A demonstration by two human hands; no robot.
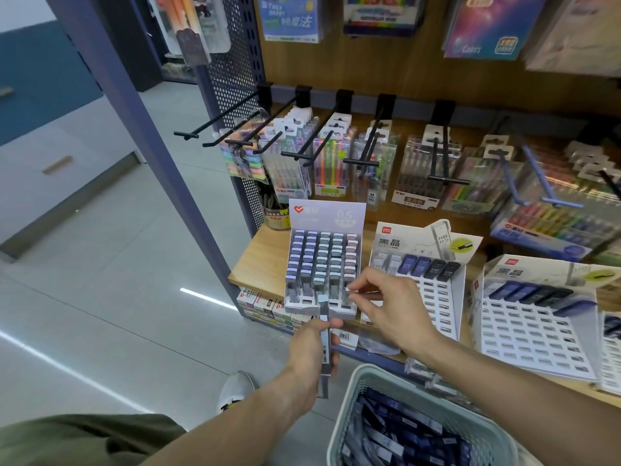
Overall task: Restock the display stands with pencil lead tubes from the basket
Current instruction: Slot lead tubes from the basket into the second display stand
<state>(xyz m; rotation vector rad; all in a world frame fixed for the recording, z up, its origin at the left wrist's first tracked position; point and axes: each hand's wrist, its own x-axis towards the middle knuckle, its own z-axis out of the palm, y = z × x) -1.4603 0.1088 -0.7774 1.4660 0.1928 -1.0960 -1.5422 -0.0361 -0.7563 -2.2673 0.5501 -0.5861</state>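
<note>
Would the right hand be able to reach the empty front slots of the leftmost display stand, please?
Probably yes: the right hand already hovers at the stand's front rows, pinching a tube, nothing blocking it.

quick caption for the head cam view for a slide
Right hand slots a lead tube into the pastel display stand while left hand holds spare tubes above the basket.

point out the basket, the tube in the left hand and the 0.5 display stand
basket (376, 373): head view, on its pale near-left rim
tube in the left hand (323, 309): head view, on the part above the fingers
0.5 display stand (327, 213): head view, on its lilac header card
</note>
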